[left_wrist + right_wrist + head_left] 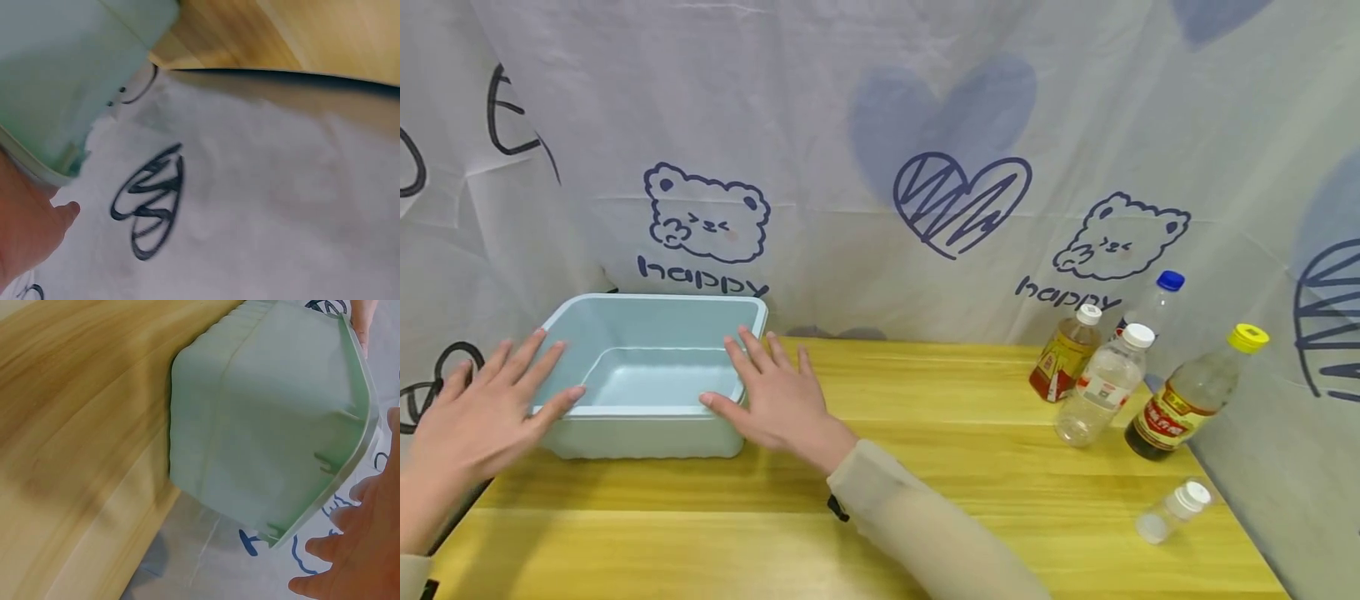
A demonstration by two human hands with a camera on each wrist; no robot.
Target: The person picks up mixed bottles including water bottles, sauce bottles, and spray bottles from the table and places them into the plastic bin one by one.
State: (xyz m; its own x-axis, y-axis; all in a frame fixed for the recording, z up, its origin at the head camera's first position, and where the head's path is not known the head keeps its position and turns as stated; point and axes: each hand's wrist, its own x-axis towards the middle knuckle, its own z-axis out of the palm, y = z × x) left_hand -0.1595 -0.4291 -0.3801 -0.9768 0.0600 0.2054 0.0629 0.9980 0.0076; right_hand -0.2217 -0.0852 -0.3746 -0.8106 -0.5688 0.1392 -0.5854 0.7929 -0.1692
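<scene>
Both hands are lying released with fingers straight, the left hand (478,408) and right hand (775,400) flanking the tub (647,329), fingertips at its rim.

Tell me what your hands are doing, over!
Left hand open, at the tub's left rim. Right hand open, at its right rim. Tub empty on table. Bottles far right, clear of it.
</scene>
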